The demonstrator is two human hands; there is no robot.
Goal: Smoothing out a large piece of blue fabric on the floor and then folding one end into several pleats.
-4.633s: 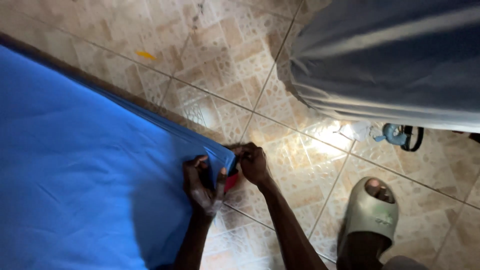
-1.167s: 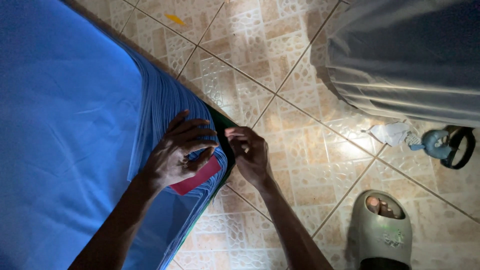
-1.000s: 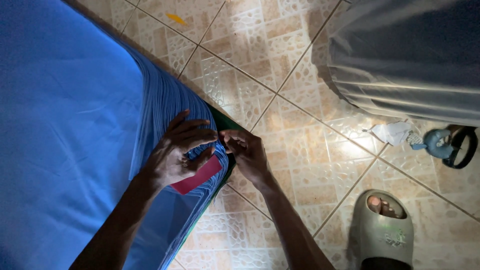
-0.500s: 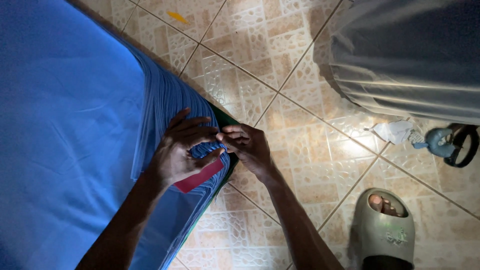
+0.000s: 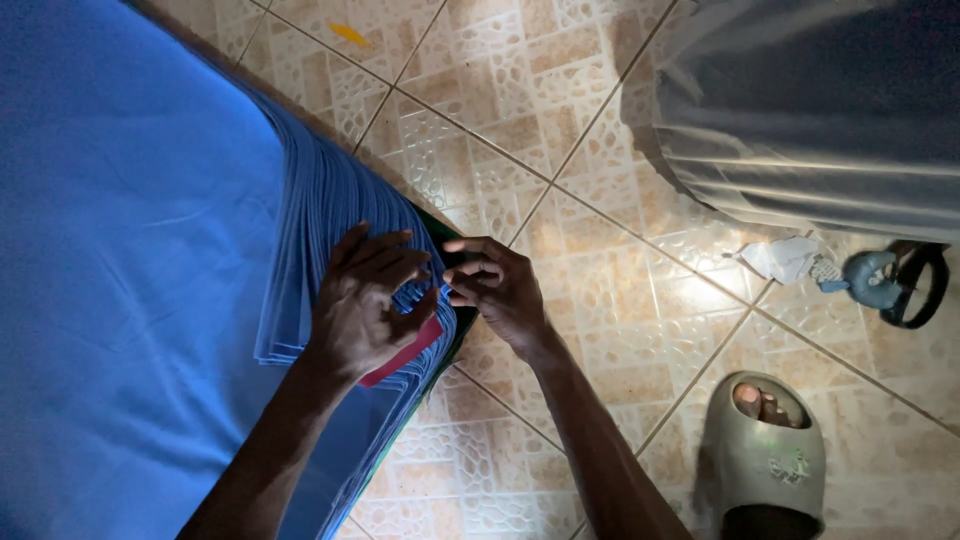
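A thick stack of blue fabric sheets (image 5: 130,250) fills the left side, its layered edge (image 5: 320,200) facing the tiled floor. My left hand (image 5: 365,310) lies flat on that edge with fingers spread, pressing the layers; a red strip (image 5: 405,352) shows under its thumb. My right hand (image 5: 500,290) is just to the right, fingertips curled and pinching at the sheet edges where the two hands meet. What the right fingers hold is too small to tell beyond the fabric edge.
Patterned beige floor tiles (image 5: 600,300) run right of the stack. A grey draped cloth (image 5: 820,110) hangs at the upper right. A foot in a grey-green slipper (image 5: 762,455), a crumpled white scrap (image 5: 785,258) and a small blue-grey object (image 5: 875,280) lie on the floor.
Since 4.6 s ago the view moved along the stack; my left hand spread flat on the layered edge. In the last second my right hand shifted slightly up, closer to my left fingers.
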